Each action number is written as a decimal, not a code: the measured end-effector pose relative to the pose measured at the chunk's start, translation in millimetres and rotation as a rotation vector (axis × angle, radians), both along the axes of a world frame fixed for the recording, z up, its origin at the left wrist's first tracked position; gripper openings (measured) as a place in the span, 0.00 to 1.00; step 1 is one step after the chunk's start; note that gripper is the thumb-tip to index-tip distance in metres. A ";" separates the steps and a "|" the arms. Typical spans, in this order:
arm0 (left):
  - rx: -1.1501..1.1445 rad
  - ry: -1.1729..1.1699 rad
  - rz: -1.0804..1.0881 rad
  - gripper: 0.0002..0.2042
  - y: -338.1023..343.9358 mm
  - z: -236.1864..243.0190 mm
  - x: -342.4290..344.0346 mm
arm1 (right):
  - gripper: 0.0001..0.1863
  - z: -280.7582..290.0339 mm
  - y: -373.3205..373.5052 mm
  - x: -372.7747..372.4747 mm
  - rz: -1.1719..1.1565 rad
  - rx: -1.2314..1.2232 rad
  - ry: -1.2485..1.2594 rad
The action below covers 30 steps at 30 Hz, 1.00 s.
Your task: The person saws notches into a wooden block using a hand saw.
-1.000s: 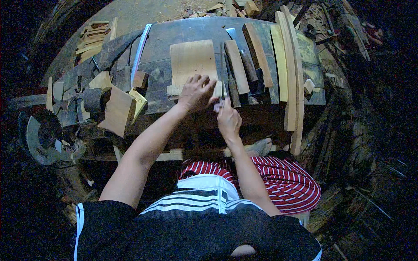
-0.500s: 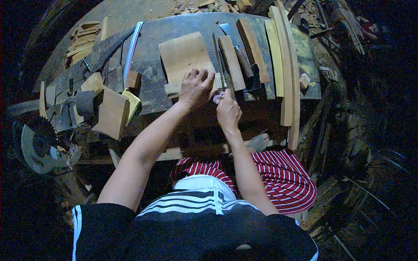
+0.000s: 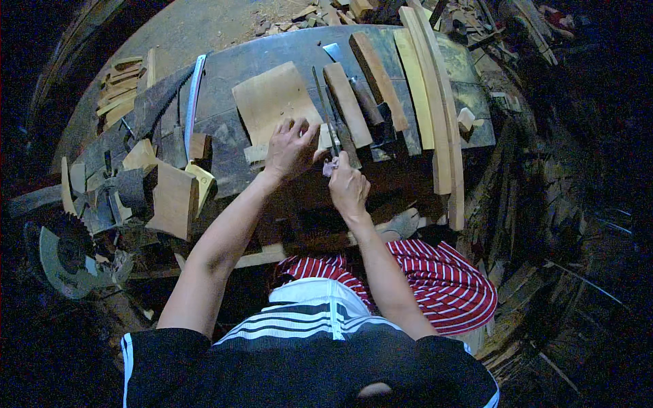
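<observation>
My left hand [image 3: 291,151] rests with bent fingers on a pale wooden strip [image 3: 256,154] at the near end of a broad, curved wooden board [image 3: 273,96]. Its thumb points toward my right hand [image 3: 350,192], which is closed round the near end of a long, thin, dark file [image 3: 322,102]. Pinkish cloth [image 3: 330,166] shows at the grip, by my fingertips. The file points away from me along the right side of the board. Part of the strip is hidden under my left hand.
Right of the file lie a wooden block [image 3: 348,102], a hammer [image 3: 367,102], a brown block [image 3: 378,78] and long planks [image 3: 428,102]. On the left are a steel-bladed square [image 3: 195,102], a handsaw [image 3: 160,98], a shaped wooden block [image 3: 173,200] and a toothed circular blade [image 3: 64,251].
The view has shifted, so the bench appears further left and turned slightly. The file and my right hand have drawn a little nearer to me relative to the board. My left hand stays on the strip.
</observation>
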State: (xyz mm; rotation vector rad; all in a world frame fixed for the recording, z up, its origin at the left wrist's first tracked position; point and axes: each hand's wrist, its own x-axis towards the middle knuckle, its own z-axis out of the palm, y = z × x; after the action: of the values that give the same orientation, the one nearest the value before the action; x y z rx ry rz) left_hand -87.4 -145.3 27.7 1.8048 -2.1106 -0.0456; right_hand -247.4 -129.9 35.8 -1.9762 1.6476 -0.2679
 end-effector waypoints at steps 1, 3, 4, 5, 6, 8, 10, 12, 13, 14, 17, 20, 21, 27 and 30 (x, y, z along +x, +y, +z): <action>-0.004 -0.009 0.003 0.23 -1.3 1.0 1.5 | 0.07 -0.5 -2.9 3.2 0.005 0.032 0.015; 0.151 0.001 -0.007 0.23 -3.3 2.0 3.7 | 0.08 -2.5 -6.2 8.1 -0.020 0.133 0.064; 0.086 -0.007 -0.042 0.24 -6.3 1.8 5.2 | 0.08 -3.1 -7.2 9.9 -0.021 0.137 0.102; 0.003 -0.002 -0.065 0.24 -8.7 1.4 7.4 | 0.08 -4.1 -7.8 11.5 -0.024 0.116 0.099; 0.012 -0.019 -0.072 0.24 -10.9 0.4 8.0 | 0.08 -4.1 -8.0 12.6 -0.042 0.045 0.038; 0.033 -0.025 -0.063 0.24 -11.5 -2.2 7.5 | 0.09 -4.3 -5.3 13.1 -0.068 0.037 0.045; -0.033 -0.082 -0.021 0.20 -11.5 -4.8 6.4 | 0.09 -4.1 -2.4 12.7 -0.066 0.018 -0.011; 0.021 0.039 0.048 0.18 -15.5 -9.5 3.2 | 0.10 -5.3 -1.7 12.1 -0.085 0.000 -0.034; 0.100 0.157 0.117 0.17 -19.7 -11.9 2.3 | 0.10 -6.3 -2.7 12.4 -0.086 -0.016 0.013; 0.101 0.156 0.208 0.13 -24.9 -15.2 -1.1 | 0.11 -8.1 -3.7 12.1 -0.060 -0.007 0.065; 0.100 -0.048 0.451 0.12 -40.4 -26.3 -13.6 | 0.12 -14.3 -9.0 13.4 -0.048 0.067 0.055; 0.073 -0.119 0.507 0.12 -48.3 -35.6 -16.6 | 0.10 -19.6 -9.2 11.3 -0.037 0.002 0.081; 0.091 -0.130 0.524 0.12 -47.9 -37.5 -16.7 | 0.10 -19.8 -4.5 9.1 -0.015 -0.036 0.011; 0.011 -0.110 0.558 0.14 -45.9 -38.8 -13.5 | 0.14 -14.7 28.0 -7.8 -0.022 0.177 0.047; 0.083 -0.096 0.548 0.14 -45.5 -36.2 -13.7 | 0.11 -20.0 15.8 -2.6 -0.021 -0.017 0.029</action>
State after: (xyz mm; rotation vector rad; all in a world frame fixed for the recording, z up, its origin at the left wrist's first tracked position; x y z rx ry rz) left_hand -101.1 -190.7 -8.5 2.4125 -1.6195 0.0972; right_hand -250.1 -114.1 15.9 -1.9851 1.6897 -0.2630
